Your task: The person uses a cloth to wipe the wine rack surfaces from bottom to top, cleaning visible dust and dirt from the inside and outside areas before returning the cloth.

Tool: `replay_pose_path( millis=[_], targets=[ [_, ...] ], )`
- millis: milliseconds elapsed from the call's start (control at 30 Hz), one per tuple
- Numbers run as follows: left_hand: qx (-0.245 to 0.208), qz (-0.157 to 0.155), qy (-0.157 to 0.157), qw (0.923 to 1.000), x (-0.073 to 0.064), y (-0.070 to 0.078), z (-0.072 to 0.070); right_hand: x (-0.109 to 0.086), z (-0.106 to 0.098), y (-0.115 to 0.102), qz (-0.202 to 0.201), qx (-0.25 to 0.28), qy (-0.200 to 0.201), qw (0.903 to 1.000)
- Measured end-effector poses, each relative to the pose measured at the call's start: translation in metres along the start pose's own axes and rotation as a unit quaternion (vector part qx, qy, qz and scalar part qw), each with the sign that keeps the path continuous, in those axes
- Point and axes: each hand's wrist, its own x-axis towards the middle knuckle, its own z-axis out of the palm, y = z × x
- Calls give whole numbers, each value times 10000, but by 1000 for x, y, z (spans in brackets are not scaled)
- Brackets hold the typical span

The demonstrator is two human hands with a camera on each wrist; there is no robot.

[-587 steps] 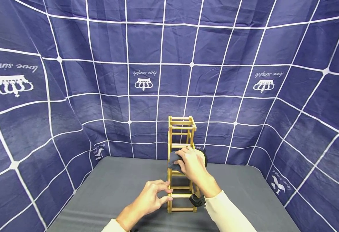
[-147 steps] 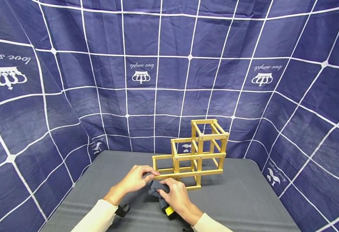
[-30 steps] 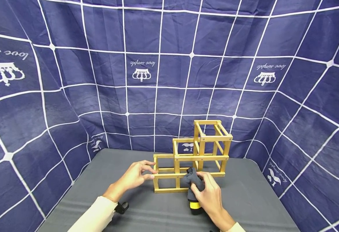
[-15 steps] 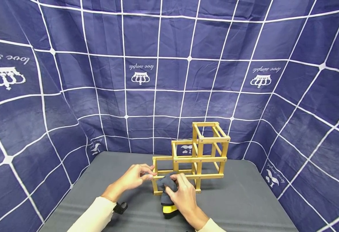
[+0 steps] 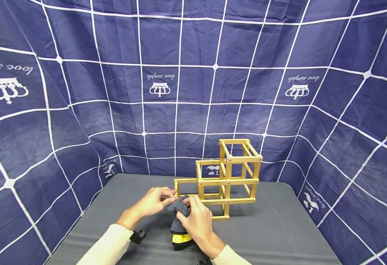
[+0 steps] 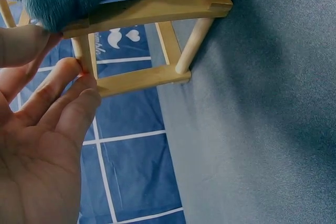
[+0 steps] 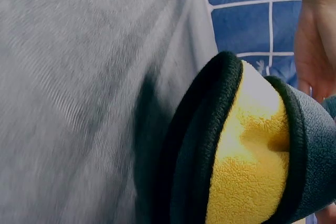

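A stepped wooden rack (image 5: 228,181) of light slats and dowels stands side-on on the grey surface, its low end to the left. My left hand (image 5: 152,201) pinches that low end, fingers (image 6: 79,111) against the dowel and thumb along the slat in the left wrist view. Bunched in my right hand (image 5: 198,221) is a dark grey cleaning cloth (image 5: 179,215), pressed to the front rail close beside the left fingertips. The cloth's lower part hangs toward me, showing a yellow side (image 7: 247,166) and black edging. It covers the rack's near left corner in the head view.
Grey fabric (image 5: 289,224) covers the work surface. A blue curtain (image 5: 193,92) with white grid lines surrounds it at the back and both sides. A black strap (image 5: 138,236) hangs by the left wrist.
Long before, the rack stood end-on, with the cloth higher up; it is now side-on. Within the last second, my right hand has slid the cloth leftward along the rail. My left hand stays put.
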Motion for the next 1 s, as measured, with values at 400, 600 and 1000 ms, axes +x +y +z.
replay_pose_path(
  millis=[400,600,1000],
  targets=[
    [14,-12,210,9998,-1,-1,4,-4,-37,55,130,-164,189,9996],
    [62,1,249,9997,-3,-2,6,-5,-67,90,438,-250,189,9985],
    [-9,-129,163,9998,-1,-4,9,-8,-115,156,641,-461,593,9951]
  ],
)
